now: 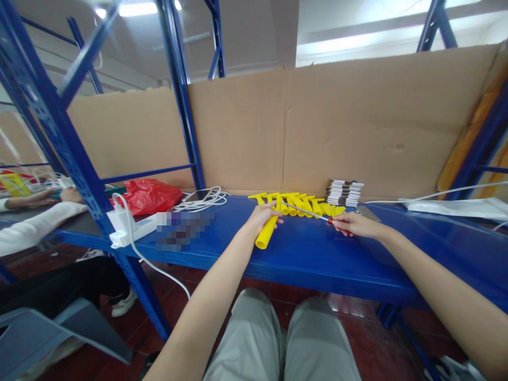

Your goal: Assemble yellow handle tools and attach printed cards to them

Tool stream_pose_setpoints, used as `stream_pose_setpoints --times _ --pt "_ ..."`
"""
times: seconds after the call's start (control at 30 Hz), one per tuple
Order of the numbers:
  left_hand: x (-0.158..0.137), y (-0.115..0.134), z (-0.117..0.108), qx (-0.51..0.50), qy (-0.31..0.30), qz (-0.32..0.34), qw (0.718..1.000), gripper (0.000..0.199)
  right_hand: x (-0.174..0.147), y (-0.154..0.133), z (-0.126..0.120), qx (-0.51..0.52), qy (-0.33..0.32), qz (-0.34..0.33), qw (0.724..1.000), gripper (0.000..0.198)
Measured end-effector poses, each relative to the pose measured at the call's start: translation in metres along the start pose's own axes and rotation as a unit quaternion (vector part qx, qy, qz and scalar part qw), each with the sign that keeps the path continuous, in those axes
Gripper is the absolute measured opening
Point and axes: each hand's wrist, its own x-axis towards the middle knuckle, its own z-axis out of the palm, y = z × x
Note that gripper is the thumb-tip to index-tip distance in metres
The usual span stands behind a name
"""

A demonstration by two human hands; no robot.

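My left hand (262, 216) is wrapped round a hollow yellow plastic handle (265, 236), whose open round end points toward me. In my right hand (355, 224) is a screwdriver (308, 212) with a red grip and a long metal shaft. Its shaft reaches left to the far end of the handle; whether the tip touches a screw is too small to tell. Behind my hands, several more yellow handles (292, 210) with flat, T-like ends lie in a row on the blue shelf table (301, 254).
A stack of white and black pieces (344, 192) stands behind my right hand. To the left are a red plastic bag (153, 196), coiled white cable (206, 200) and a white power strip (138, 228). Cardboard (337, 116) walls the back. Another person's arms (43, 217) show far left.
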Motion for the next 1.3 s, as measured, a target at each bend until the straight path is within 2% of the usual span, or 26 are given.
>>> stream_pose_setpoints --times 0.13,0.37,0.63,0.8,0.97,1.3 --pt "0.001 -0.002 0.0 0.024 0.009 0.006 1.0 0.062 0.0 -0.001 0.002 -0.02 0.007 0.004 1.0 0.059" --pt "0.004 -0.006 0.001 0.042 0.009 0.011 0.999 0.062 0.005 0.012 0.005 -0.034 0.111 -0.044 0.992 0.056" --pt "0.003 -0.006 0.001 0.018 -0.021 -0.005 1.0 0.065 0.004 0.015 0.006 -0.003 0.079 0.002 0.997 0.055" --pt "0.004 -0.004 -0.002 -0.024 -0.03 -0.013 0.999 0.064 0.003 0.012 0.005 -0.009 0.112 -0.015 0.994 0.054" --pt "0.001 -0.001 -0.001 -0.052 -0.028 -0.026 0.998 0.063 0.001 0.012 0.001 -0.007 0.109 -0.036 0.993 0.056" --pt "0.002 -0.001 -0.002 -0.03 -0.024 -0.024 0.999 0.062 0.005 0.017 0.002 -0.021 0.11 -0.063 0.992 0.055"
